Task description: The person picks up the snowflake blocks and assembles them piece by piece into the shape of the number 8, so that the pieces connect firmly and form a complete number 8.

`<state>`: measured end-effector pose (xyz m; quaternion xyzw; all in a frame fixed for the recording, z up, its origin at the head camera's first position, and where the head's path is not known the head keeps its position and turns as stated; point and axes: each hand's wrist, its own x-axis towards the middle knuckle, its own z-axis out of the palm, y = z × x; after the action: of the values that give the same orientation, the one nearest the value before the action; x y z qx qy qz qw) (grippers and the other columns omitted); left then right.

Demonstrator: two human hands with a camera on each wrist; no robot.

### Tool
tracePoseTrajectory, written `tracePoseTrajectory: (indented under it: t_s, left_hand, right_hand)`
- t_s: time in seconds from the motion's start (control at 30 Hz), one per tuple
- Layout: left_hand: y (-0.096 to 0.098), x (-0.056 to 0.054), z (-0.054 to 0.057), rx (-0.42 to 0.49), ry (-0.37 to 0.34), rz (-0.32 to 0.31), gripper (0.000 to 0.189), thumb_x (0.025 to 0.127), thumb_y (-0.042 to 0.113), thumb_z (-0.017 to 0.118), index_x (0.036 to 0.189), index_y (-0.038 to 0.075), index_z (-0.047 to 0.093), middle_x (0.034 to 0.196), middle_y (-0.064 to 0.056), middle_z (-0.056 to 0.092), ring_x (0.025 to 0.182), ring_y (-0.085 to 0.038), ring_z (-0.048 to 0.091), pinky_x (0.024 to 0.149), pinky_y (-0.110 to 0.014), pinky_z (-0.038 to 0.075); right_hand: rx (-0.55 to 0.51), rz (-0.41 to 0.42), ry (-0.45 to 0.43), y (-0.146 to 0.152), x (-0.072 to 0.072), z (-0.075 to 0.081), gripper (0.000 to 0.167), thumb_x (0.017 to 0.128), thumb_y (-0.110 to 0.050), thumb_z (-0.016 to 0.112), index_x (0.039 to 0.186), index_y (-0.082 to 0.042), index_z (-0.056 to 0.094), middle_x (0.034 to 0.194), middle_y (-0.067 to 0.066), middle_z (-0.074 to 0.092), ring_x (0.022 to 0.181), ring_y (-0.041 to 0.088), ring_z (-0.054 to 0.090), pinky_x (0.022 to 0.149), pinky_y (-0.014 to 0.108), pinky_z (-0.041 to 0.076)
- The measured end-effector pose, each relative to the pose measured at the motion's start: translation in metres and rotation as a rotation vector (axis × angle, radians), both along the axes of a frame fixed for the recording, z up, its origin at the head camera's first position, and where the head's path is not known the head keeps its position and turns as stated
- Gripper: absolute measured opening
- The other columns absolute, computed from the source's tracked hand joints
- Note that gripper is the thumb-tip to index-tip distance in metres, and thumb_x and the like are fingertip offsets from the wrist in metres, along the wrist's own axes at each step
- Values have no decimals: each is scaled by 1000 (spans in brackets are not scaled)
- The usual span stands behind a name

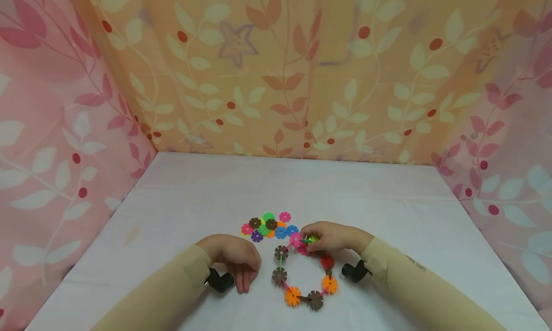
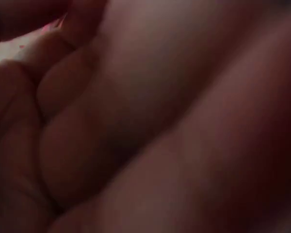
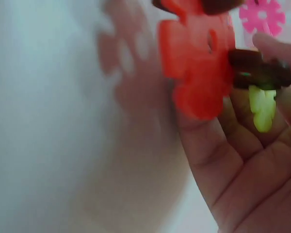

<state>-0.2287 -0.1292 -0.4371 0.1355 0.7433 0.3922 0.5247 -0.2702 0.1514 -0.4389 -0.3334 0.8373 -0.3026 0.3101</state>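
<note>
A ring of interlocking snowflake discs (image 1: 293, 296), in brown, orange, red and pink with thin green and pink links seen edge-on, lies on the white cloth. At its far right part, my right hand (image 1: 332, 236) grips the ring among the pink, green and yellow discs. The right wrist view shows a red disc (image 3: 199, 63) close up, with a brown disc (image 3: 257, 68) and a yellow-green disc (image 3: 263, 108) against the fingers. My left hand (image 1: 235, 256) rests left of the ring, fingers loosely bent downward, holding nothing. Its fingers (image 2: 136, 107) fill the left wrist view, dark and blurred.
A loose pile of snowflake discs (image 1: 264, 229) in several colours lies just beyond the ring. White cloth (image 1: 194, 187) covers the table. Floral curtains (image 1: 284, 72) stand behind and at both sides. A black wrist camera (image 1: 221, 280) sits under each wrist.
</note>
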Motion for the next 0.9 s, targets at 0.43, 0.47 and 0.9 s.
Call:
tracePoseTrajectory:
  t_s: [0.43, 0.47, 0.9]
  left_hand:
    - [12, -12, -14, 109, 285, 449, 29, 87, 31, 60, 99, 4, 62, 82, -9, 67, 74, -20, 65, 67, -30, 53]
    - [14, -11, -14, 92, 308, 453, 31, 84, 32, 64, 102, 6, 62, 83, -7, 67, 74, -19, 65, 68, -29, 52]
    - [24, 7, -11, 116, 437, 455, 21, 79, 14, 70, 100, 11, 68, 79, -1, 63, 64, -15, 53, 59, -28, 46]
  right_hand:
    - [-134, -342, -185, 5, 8, -7, 17, 88, -16, 60, 92, -5, 48, 69, 8, 60, 60, 18, 59, 57, 31, 50]
    - [-149, -355, -200, 5, 14, -7, 18, 88, -17, 59, 93, -4, 47, 69, 8, 60, 59, 18, 58, 56, 31, 49]
    - [26, -132, -130, 17, 8, 8, 24, 93, -32, 50, 90, -12, 62, 74, 5, 60, 61, 19, 56, 52, 32, 48]
